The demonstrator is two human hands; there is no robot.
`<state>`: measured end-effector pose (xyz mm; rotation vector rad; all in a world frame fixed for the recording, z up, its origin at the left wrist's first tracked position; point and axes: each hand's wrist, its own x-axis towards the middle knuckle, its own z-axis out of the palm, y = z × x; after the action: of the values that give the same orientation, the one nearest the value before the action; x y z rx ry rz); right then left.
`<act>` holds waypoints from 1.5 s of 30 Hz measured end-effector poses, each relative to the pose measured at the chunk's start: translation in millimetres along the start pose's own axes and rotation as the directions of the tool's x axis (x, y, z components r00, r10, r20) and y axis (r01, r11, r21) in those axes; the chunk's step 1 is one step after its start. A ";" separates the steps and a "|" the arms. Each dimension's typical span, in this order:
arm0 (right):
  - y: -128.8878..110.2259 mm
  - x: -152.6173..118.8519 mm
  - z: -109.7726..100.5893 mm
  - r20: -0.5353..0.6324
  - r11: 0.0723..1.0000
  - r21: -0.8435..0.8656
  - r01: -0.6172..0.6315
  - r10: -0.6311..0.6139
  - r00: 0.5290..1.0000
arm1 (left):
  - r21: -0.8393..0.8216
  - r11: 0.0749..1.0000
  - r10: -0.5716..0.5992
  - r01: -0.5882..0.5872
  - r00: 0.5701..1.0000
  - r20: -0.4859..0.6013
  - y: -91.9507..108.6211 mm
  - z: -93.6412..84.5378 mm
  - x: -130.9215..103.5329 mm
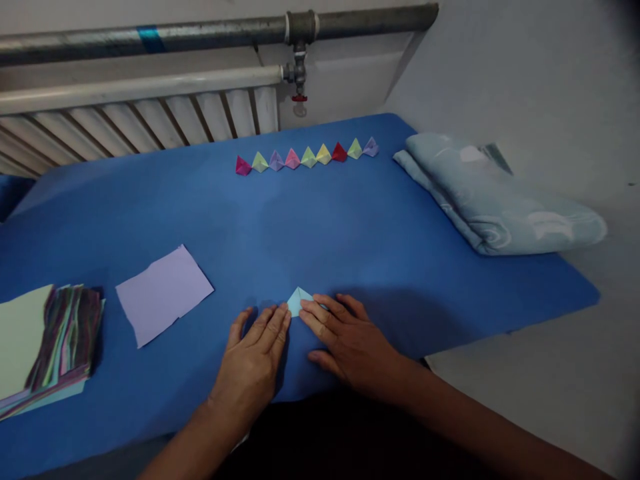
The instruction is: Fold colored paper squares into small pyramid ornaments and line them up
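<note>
A small light-blue piece of folded paper (299,301) lies on the blue surface near its front edge, its peak pointing away from me. My left hand (254,357) rests palm down at its left corner, fingers stretched out and the index fingertip touching the paper. From the right, my right hand (353,340) lays outstretched fingertips over the paper's right side and hides that part. Left of my hands is a single sheet of lilac paper (165,295). A thick stack of coloured paper (25,333) sits at the far left, pale green on top.
Along the back of the blue surface (210,220) stands a row of several small folded paper pieces (309,158) in mixed colours. At right lies a folded pale-green cloth (495,200). Behind are a white radiator (150,120), a metal pipe (225,32) and a red-handled valve (299,98).
</note>
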<state>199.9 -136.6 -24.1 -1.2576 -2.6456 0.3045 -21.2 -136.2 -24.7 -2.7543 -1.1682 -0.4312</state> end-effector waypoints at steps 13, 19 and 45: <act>-3.3 1.5 -0.3 -0.003 1.000 -0.019 -0.016 0.016 1.000 | -0.079 0.995 -0.065 0.068 0.997 0.038 14.6 8.6 34.6; 0.0 -7.8 1.4 -0.025 0.999 -0.030 -0.035 0.034 0.999 | -0.065 0.997 -0.046 0.050 0.997 0.057 9.7 11.9 32.4; 22.2 -28.9 -11.5 -0.305 0.949 0.168 -0.266 0.307 0.901 | -0.252 0.957 0.177 -0.140 0.976 0.128 -29.6 6.4 63.4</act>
<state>237.3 -144.3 -21.5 -1.5107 -2.1312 0.2683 0.8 -70.7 -11.5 -3.1117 -0.9690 -0.3776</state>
